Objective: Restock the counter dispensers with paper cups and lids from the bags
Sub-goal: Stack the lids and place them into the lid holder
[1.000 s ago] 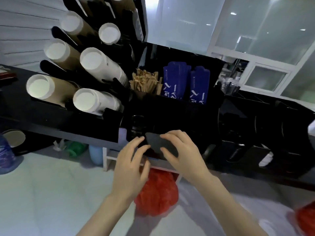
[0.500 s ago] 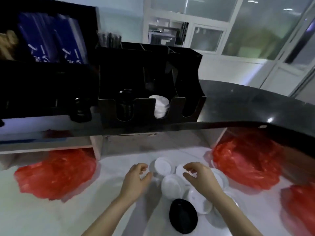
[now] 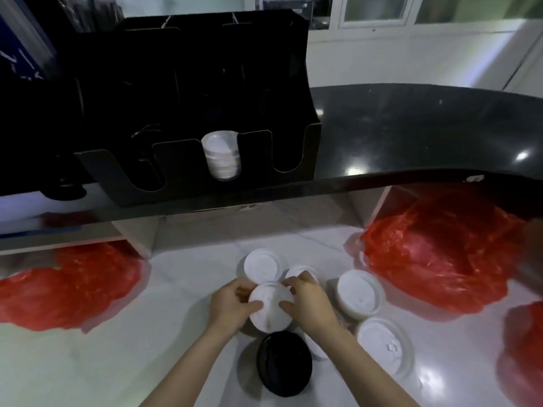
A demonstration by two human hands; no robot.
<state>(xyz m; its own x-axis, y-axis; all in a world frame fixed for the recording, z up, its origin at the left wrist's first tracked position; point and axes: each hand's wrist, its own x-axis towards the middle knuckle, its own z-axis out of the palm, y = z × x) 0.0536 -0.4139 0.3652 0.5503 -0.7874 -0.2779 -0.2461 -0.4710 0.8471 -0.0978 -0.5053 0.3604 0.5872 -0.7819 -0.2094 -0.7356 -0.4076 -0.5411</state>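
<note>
Several stacks of white lids stand on the pale floor below the counter. My left hand point(image 3: 230, 306) and my right hand point(image 3: 308, 305) both grip the nearest white lid stack point(image 3: 270, 311) from either side. More white stacks stand behind point(image 3: 261, 265) and to the right point(image 3: 359, 293), point(image 3: 382, 346). A black lid stack point(image 3: 283, 362) lies just in front of my hands. On the counter, the black lid dispenser point(image 3: 188, 160) holds a short stack of white lids point(image 3: 221, 155) in its middle slot.
Red plastic bags lie on the floor at the left point(image 3: 67, 286) and the right point(image 3: 440, 254), with another at the far right edge point(image 3: 526, 342). The black curved countertop point(image 3: 411, 127) overhangs the floor. White counter supports stand under it.
The view dropped from the cup dispenser to the floor. My hands let go of a black lid, came down, and closed from both sides on the nearest white lid stack.
</note>
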